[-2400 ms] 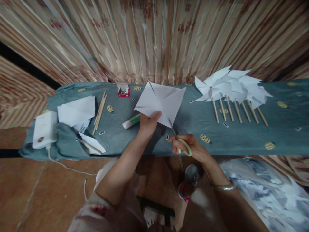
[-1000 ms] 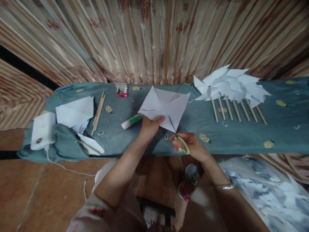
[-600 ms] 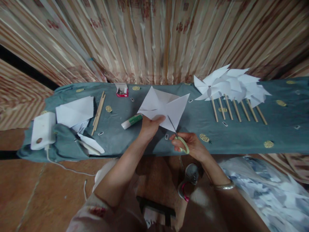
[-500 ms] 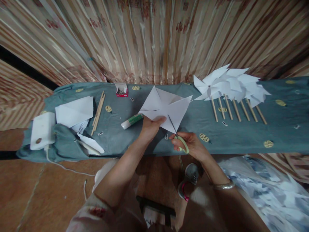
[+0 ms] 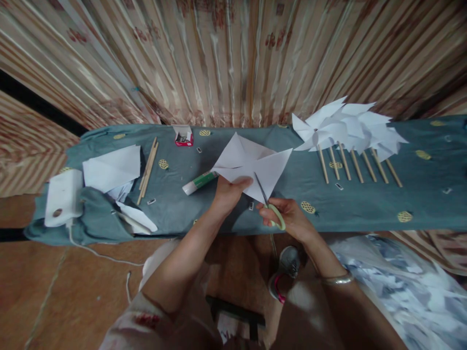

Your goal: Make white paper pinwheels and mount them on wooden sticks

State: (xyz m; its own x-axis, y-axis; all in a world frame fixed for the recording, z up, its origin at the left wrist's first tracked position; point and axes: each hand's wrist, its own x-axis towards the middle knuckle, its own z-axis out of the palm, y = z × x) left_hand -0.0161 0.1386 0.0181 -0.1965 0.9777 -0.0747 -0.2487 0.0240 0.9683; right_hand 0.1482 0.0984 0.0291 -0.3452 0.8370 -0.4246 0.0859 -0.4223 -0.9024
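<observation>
Left hand point(image 5: 228, 192) pinches the white creased square paper sheet point(image 5: 251, 165) at its near-left edge, thumb on top, fingers underneath. The sheet is held up off the teal patterned tablecloth point(image 5: 365, 204), just beyond both hands and tilted, with its far corner toward the curtain.

Right hand point(image 5: 288, 218) is closed through the loops of the green-handled scissors point(image 5: 267, 203). The blades enter at the sheet's near corner. Their long axis runs diagonally up-left toward the sheet's centre, along a crease. The blade gap is too thin to read.

Key relation: the sheet lies ahead and slightly left of the right hand, and the left-hand grip sits just beside the blade line, to its left. Left hand is nearer the sheet's centre.

Around them:
- white-and-green glue stick point(image 5: 200, 182), left of the left hand
- small red open box point(image 5: 183, 138), further back
- loose wooden sticks point(image 5: 149, 163) and a stack of white paper sheets point(image 5: 113, 167), far left
- row of white paper pinwheels on wooden sticks point(image 5: 346, 129), well apart to the right
</observation>
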